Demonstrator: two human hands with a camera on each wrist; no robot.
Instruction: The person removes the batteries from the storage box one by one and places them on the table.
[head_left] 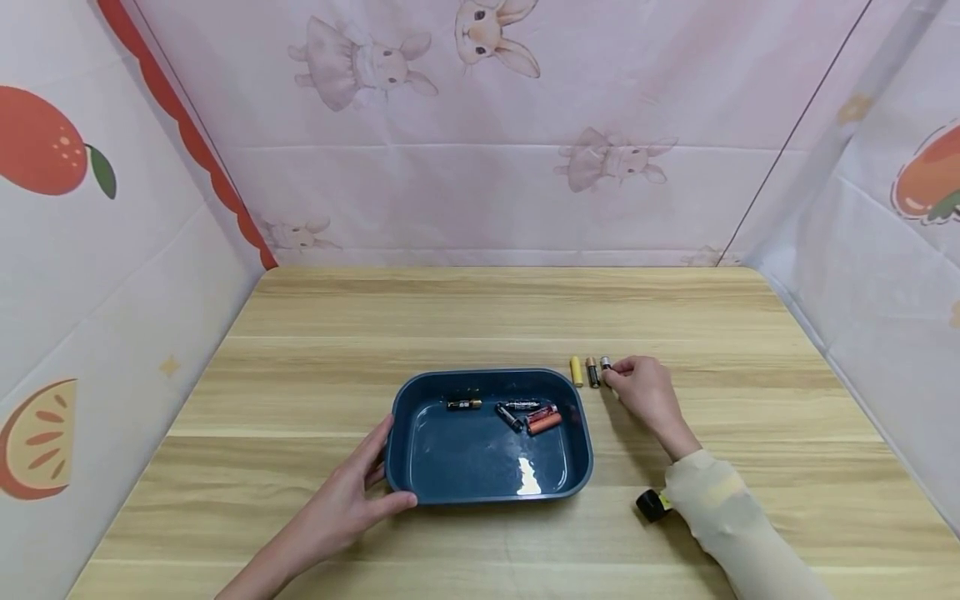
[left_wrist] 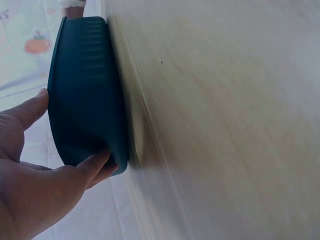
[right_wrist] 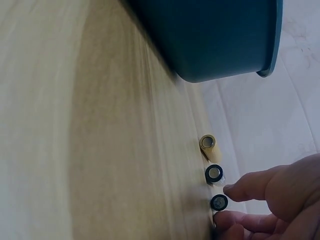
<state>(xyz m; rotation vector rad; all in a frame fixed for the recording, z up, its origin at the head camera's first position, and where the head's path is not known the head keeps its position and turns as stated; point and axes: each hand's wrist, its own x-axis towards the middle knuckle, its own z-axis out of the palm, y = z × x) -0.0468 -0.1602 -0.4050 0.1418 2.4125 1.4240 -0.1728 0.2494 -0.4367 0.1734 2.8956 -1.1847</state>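
Note:
A dark blue plastic tub (head_left: 480, 498) stands on the table, with several batteries inside: a black-and-copper one (head_left: 464, 405) at the left and a cluster with an orange battery (head_left: 544, 424) at the right. My left hand (head_left: 341, 500) holds the tub's near-left corner, thumb at the rim and fingers against the outer wall. Right of the tub a yellow battery (head_left: 576, 372) and a black-and-copper battery (head_left: 593, 372) lie side by side. Beside them my right hand (head_left: 647, 392) pinches a black battery with a silver end (right_wrist: 219, 202) between thumb and fingers, at the table surface.
Wood-grain table (head_left: 300, 367) surrounds the tub. A patterned cloth (head_left: 465, 192) hangs behind the table, and more cloth closes off both sides. On the right wrist, a black device (head_left: 651, 505) sits by the light sleeve (head_left: 731, 508).

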